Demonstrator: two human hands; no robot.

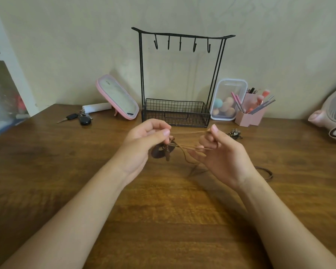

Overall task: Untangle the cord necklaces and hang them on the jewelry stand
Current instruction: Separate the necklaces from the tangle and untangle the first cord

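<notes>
Hands raised above tabletop (163, 210): your left hand (144, 144) pinches tangled cord necklaces (184, 147) at pendant; your right hand (221, 154) pinches tan strand taut. Jewelry stand (179, 82) behind, hooks bare.

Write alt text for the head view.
Tangled brown cord necklaces held above a wooden table: the left hand pinches them by a dark pendant, the right hand pinches the stretched strands. Behind, a black wire jewelry stand has bare hooks.

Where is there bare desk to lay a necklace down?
Bare wood: the near desk toward the camera, and the left side in front of the keys. Crowded: the back edge, from mirror past jewelry stand to brush holder; a dark cord lies right.
</notes>
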